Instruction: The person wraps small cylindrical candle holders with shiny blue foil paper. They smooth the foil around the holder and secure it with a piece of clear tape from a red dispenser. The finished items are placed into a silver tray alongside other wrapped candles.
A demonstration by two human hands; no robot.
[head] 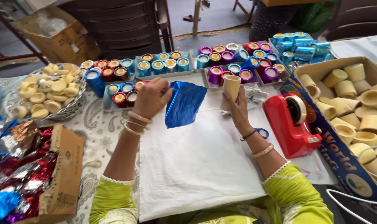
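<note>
Open brown carton (64,174) at left; blue printed box (336,153) at right; brown carton (59,39) on floor beyond

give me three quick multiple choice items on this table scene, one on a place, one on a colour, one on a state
1. Where is the tape dispenser?
A. beside the person's right forearm
B. in the wire basket
C. on the chair

2. What colour is the foil sheet in the left hand?
A. red
B. blue
C. gold

3. How is the cup in the right hand?
A. wrapped in purple foil
B. crushed flat
C. bare, unwrapped

Answers:
1 A, it sits between that forearm and the cardboard box.
2 B, shiny blue.
3 C, plain cream sides show.
</note>
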